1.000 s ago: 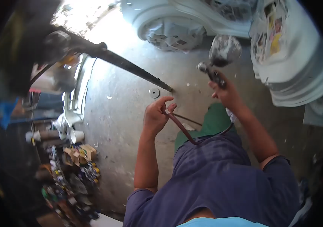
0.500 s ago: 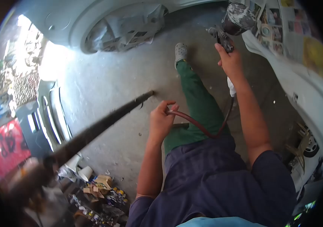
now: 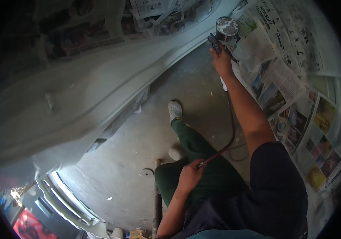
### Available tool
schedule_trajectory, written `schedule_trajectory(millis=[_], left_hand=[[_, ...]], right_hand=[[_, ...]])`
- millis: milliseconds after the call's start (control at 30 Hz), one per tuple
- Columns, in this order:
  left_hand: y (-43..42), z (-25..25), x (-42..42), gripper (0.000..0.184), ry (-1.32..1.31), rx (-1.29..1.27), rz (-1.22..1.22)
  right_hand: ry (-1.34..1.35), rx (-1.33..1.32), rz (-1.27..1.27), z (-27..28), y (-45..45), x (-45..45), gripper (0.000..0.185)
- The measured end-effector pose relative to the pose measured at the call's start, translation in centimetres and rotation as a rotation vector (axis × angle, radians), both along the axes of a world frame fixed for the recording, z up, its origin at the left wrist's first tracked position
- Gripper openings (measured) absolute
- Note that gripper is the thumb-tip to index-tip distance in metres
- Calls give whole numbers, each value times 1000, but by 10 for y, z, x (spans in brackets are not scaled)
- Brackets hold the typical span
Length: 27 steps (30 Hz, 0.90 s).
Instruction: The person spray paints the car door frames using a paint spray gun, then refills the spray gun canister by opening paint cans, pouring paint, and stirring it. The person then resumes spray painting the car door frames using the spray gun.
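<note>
My right hand (image 3: 222, 64) is closed round the grip of a spray gun (image 3: 214, 42), stretched out toward the far end of the gap between the pale car panels. A paint-splattered cup (image 3: 227, 28) sits on the gun. From below the grip a dark red air hose (image 3: 233, 129) hangs past my right forearm and bends back to my left hand (image 3: 190, 175). That hand is closed on the hose, above my green-trousered leg. Whether the gun is spraying cannot be seen.
On the left a whitish car panel (image 3: 78, 97) runs diagonally, with newspaper masking above it. Newspaper sheets (image 3: 286, 85) cover the right side. A pole (image 3: 157, 199) stands by my knee, near a small disc (image 3: 147, 173) on the floor. Removed bumper-like parts (image 3: 65, 199) lie lower left.
My view has turned and moved closer in between the car panels. The spray gun is now beside the newspaper-covered side, and my left hand sits lower, still holding the hose.
</note>
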<state>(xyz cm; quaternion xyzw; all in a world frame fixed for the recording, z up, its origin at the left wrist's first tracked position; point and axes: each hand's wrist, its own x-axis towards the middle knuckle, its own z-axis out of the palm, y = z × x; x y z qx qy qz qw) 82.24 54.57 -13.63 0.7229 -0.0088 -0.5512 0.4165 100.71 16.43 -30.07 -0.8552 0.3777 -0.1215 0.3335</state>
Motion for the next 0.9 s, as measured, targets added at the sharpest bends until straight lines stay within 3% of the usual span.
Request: schedule_trajectory(millis=[100, 333, 433, 600, 700, 900], left_hand=[[-3, 19, 50, 23, -56, -121, -38], [25, 48, 126, 23, 41, -133, -168], [31, 53, 150, 24, 48, -178, -163], [20, 51, 184, 24, 121, -119, -243], [15, 45, 191, 25, 128, -115, -249], [17, 61, 201, 25, 127, -135, -245]], right_hand=[[18, 48, -103, 27, -16, 40, 49], [35, -47, -207, 117, -36, 73, 48], [98, -32, -218, 121, -50, 89, 46], [137, -310, -199, 83, -71, 121, 43], [213, -253, -214, 71, -75, 135, 42], [328, -339, -294, 109, -71, 151, 43]])
